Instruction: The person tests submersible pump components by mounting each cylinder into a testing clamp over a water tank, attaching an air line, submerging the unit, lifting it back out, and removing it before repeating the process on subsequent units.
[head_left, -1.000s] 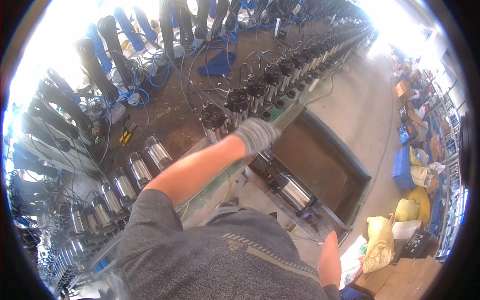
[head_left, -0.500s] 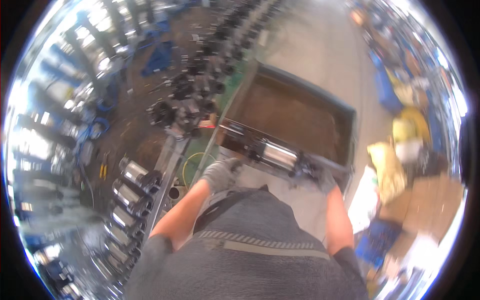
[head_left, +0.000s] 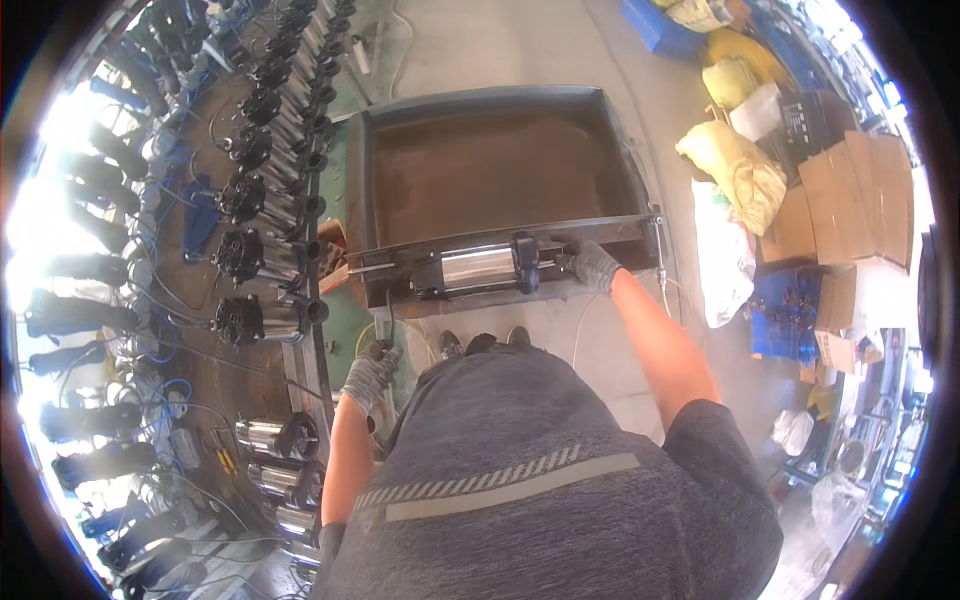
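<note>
A motor-like unit (head_left: 478,267) with a shiny steel barrel and black ends lies sideways on the near ledge of a metal tank. At its right end my right hand (head_left: 588,262), in a grey glove, has its fingers closed around the short shaft. My left hand (head_left: 372,375), gloved too, is lower left, apart from the unit and beside the bench edge. Its dark-tipped fingers are curled, and what they hold, if anything, is hidden. A thin metal rod (head_left: 372,268) sticks out on the ledge's left.
The tank (head_left: 480,97) has a brown inside. On the left bench, similar steel-and-black units (head_left: 262,260) stand in a long row, with more (head_left: 275,437) nearer me. Cardboard boxes (head_left: 850,210), yellow sacks (head_left: 735,175) and a blue crate (head_left: 785,310) are on the right.
My view has turned, so the tank now sits squarer ahead. My left hand has drawn back from the ledge toward the bench. My right hand stays at the unit's right end.
</note>
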